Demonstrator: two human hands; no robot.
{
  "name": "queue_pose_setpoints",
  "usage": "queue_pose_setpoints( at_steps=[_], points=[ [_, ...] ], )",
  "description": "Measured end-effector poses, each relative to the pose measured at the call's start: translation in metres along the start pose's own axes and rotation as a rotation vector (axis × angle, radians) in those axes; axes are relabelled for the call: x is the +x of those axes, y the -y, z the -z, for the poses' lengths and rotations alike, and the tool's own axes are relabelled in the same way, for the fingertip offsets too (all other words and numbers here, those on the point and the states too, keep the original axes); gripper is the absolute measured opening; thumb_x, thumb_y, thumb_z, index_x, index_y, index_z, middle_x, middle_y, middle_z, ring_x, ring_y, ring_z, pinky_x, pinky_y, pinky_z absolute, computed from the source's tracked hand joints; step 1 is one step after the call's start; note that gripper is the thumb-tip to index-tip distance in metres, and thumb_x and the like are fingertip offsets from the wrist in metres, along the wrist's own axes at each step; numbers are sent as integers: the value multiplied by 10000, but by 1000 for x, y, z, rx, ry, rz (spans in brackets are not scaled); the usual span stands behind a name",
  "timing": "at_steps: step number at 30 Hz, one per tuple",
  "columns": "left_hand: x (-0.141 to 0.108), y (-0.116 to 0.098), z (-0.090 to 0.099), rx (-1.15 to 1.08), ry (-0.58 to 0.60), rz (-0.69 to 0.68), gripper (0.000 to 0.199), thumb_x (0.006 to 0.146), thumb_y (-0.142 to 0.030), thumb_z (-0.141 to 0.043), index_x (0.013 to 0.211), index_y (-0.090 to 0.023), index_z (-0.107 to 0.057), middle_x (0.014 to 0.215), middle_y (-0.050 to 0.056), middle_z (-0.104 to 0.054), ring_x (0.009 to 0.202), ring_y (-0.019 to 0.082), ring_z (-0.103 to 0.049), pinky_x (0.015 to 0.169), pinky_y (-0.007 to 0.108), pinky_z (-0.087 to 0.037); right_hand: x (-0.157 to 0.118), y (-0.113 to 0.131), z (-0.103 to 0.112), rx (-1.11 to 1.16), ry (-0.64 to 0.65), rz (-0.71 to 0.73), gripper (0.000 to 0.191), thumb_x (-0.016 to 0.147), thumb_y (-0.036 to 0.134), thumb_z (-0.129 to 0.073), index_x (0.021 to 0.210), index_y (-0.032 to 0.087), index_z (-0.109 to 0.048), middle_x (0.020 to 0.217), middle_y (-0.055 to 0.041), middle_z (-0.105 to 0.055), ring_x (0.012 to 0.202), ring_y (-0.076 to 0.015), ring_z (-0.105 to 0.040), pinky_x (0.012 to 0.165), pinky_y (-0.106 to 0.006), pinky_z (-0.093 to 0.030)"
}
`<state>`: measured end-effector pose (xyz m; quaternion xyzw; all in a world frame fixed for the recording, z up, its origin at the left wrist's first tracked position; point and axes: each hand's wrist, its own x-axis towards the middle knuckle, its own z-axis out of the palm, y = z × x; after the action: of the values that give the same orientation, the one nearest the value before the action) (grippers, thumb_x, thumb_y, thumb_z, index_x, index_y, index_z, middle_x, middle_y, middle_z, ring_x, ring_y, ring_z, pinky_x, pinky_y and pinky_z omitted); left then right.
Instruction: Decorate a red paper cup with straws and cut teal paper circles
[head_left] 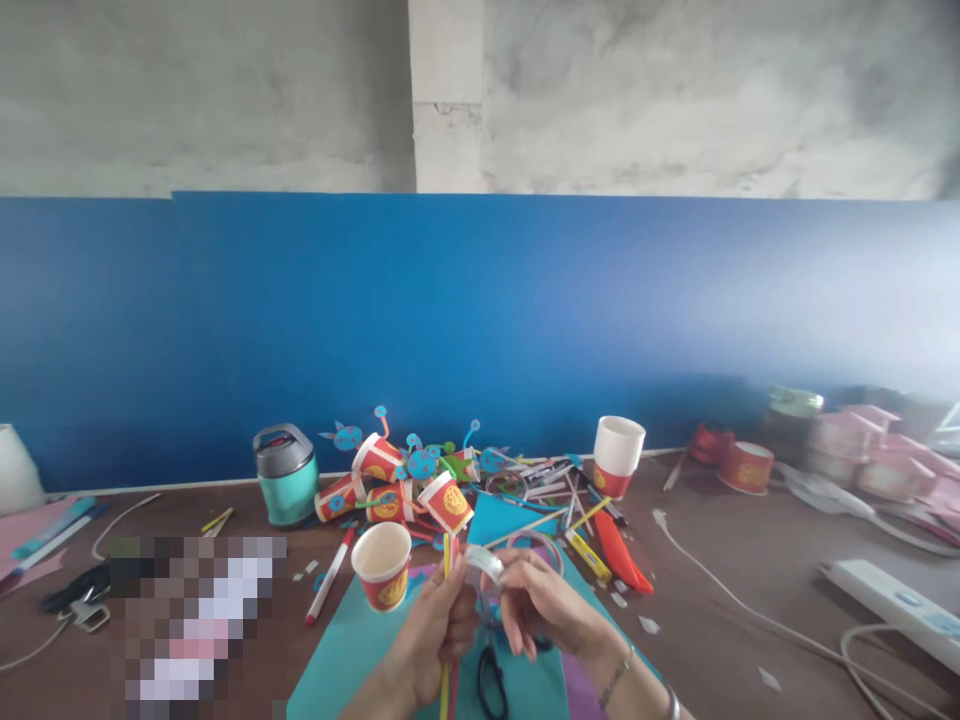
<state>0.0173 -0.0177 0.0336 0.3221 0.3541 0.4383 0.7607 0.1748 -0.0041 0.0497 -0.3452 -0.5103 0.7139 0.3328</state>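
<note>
My left hand [439,615] is closed around thin upright yellow and red strips [448,552], which look like straws or pipe cleaners. A clear, whitish, shiny piece [484,563], perhaps tape, spans from these strips to my right hand [544,595]. The thumb and forefinger of my right hand pinch its end, and the other fingers curl loosely. Below my hands lie black-handled scissors [492,682] on teal paper [341,660]. Just left of my left hand a red and white paper cup [381,565] stands upright.
Decorated paper cups [390,500] lie piled behind my hands. A teal jar [286,475] stands left of them, and stacked cups [619,455] to the right. Markers, a yellow cutter [587,556] and a red piece [622,555] lie around. A power strip [896,610] and cables are at right.
</note>
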Motion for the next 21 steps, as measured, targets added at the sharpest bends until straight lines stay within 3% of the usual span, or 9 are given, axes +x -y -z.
queue_pose_setpoints(
  at_steps=[5,9,12,16,21],
  points=[
    [3,-2,5,129,-10,-35,779,483,-734,-785,1030,-215,-589,418,-163,-247,368,24,-101,402,212,-6,-1,-3,8,-97,-24,-9,275,701,388,-481,740,146,-606,293,39,-527,180,-76,-341,250,-168,-214],
    [9,7,7,168,25,-202,632,534,-644,-827,892,-173,-606,548,-90,-496,374,-1,-213,404,217,-62,-2,-3,10,-186,-73,-23,255,727,406,-487,621,181,-541,251,62,-463,162,-54,-265,236,-165,-161],
    [12,12,8,133,-1,-171,592,570,-656,-801,864,-193,-580,486,-124,-398,363,6,-184,404,216,-53,-2,-1,9,-156,-103,-39,292,734,440,-491,702,162,-575,283,49,-513,168,-57,-298,246,-159,-185],
    [7,9,5,76,-34,-94,634,517,-682,-809,856,-214,-546,431,-161,-244,385,19,-118,409,207,-42,-2,2,8,-75,-35,-54,389,697,433,-483,857,107,-624,364,-5,-606,200,-82,-396,261,-162,-230],
    [4,7,5,65,5,-124,592,554,-632,-826,861,-211,-544,445,-156,-264,393,21,-116,399,207,-43,-2,0,7,-76,-24,-31,335,700,431,-497,817,134,-596,359,6,-601,206,-82,-398,274,-162,-237]
  ],
)
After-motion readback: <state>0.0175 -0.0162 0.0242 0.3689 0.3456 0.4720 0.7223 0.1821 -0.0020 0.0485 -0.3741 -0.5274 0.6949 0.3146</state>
